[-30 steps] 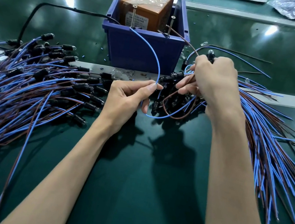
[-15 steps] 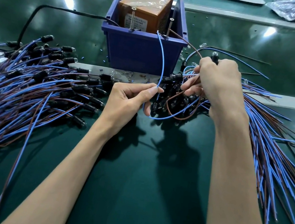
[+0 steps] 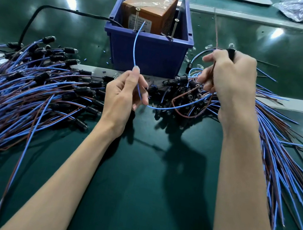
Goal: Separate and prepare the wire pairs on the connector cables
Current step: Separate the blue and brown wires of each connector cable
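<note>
At the left of the frame a big pile of connector cables (image 3: 37, 82), blue & brown wires w/ black plugs, is lying spread on the green tabletop (image 3: 144, 184). A black cord (image 3: 32, 18) runs from upper left to the blue bin (image 3: 147, 53) at top centre, in which an orange box (image 3: 151, 7) and two upright screws stand. In the centre the left hand (image 3: 124, 93) pinches a blue wire (image 3: 134, 45) between thumb & forefinger; the wire curves up and its end is near the left screw (image 3: 136, 19). To the right, the right hand (image 3: 232, 78) has its fingers curled around a black connector (image 3: 230, 52), and a brown wire (image 3: 216, 27) goes up from it. Below & right of this hand lies a second pile of cables (image 3: 276, 137), fanning to the right edge.
</note>
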